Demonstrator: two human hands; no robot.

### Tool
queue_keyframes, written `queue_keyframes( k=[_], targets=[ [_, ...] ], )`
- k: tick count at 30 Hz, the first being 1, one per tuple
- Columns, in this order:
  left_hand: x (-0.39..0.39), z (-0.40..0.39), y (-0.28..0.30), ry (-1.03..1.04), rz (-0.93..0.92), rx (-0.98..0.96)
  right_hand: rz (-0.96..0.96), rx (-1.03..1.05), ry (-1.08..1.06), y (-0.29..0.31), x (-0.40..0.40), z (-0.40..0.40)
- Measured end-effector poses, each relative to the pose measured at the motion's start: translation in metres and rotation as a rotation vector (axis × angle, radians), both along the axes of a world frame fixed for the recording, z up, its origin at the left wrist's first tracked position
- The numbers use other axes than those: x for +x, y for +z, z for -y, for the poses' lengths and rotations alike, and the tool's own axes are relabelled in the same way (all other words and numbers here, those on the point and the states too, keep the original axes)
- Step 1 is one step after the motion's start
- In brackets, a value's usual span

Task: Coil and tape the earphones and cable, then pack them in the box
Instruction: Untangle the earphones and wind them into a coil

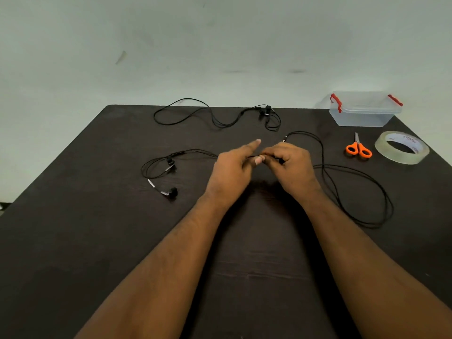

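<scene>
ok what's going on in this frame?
A person is working a black cable over a dark table: the left hand and right hand pinch it between them at table centre, its slack looped to the right. Two sets of earphones lie uncoiled. The tape roll, orange scissors and lidded clear box sit untouched at far right.

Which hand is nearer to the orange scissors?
Right. The right hand grips the black cable mid-table, with the orange scissors off to its right. The left hand sits just beyond the right hand, farther from them.
</scene>
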State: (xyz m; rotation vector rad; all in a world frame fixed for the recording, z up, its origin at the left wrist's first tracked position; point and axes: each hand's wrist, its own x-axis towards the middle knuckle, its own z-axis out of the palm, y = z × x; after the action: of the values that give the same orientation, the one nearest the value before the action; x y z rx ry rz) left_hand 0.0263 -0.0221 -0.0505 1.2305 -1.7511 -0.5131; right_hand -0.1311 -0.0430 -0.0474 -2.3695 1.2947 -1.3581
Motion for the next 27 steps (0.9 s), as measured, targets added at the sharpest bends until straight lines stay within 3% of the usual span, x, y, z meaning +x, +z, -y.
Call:
queue_keyframes(
  k=[2,5,11,18,22,27],
  targets=[
    [0.004,0.004,-0.003,-0.04,-0.076,-0.017,-0.009,0.009,0.034,0.001,0.002,-0.002],
    [0.014,0.009,0.002,-0.002,0.0,-0.078,-0.039,0.03,0.063,0.002,0.004,-0.002],
    [0.057,0.02,0.012,0.285,0.027,-0.085,0.063,0.115,-0.085,0.0,-0.017,0.008],
    [0.098,0.022,0.009,0.577,-0.024,-0.039,0.017,0.09,-0.166,0.0,-0.032,0.013],
    [0.083,0.023,0.004,0.512,-0.061,0.041,0.012,0.055,-0.133,-0.001,-0.024,0.009],
    [0.025,0.007,0.007,0.136,-0.083,-0.104,-0.084,0.02,-0.04,0.001,-0.003,0.002]
  ],
)
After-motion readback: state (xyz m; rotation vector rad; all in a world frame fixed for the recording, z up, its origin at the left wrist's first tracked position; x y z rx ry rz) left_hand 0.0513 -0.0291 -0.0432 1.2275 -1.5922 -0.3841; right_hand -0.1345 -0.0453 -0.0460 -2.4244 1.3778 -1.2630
